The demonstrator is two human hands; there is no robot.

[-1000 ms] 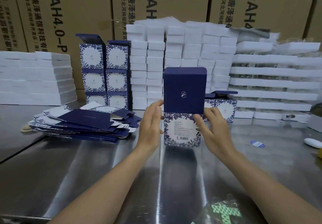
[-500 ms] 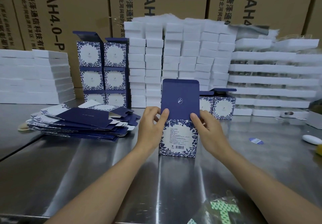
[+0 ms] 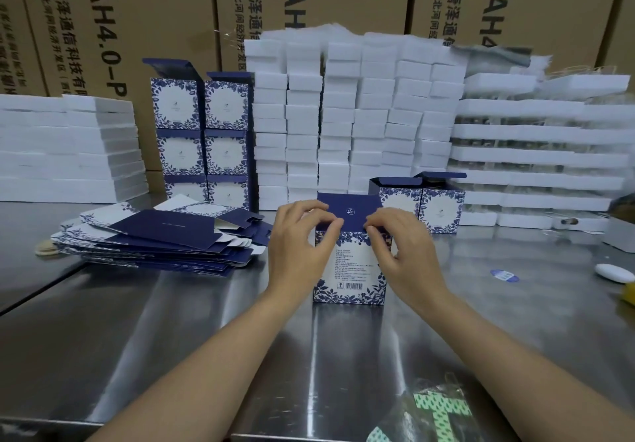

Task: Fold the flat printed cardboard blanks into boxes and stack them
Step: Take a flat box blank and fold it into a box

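Both hands, left hand [image 3: 302,245] and right hand [image 3: 400,252], seemingly pinch the box [image 3: 348,269] lid

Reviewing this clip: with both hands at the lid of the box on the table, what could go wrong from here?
Both hands, left hand and right hand, pinch the navy lid flap of the upright box; uneven pressure might crease it. The box stands free on the steel table, so a hard push could tip it toward the two finished boxes behind.
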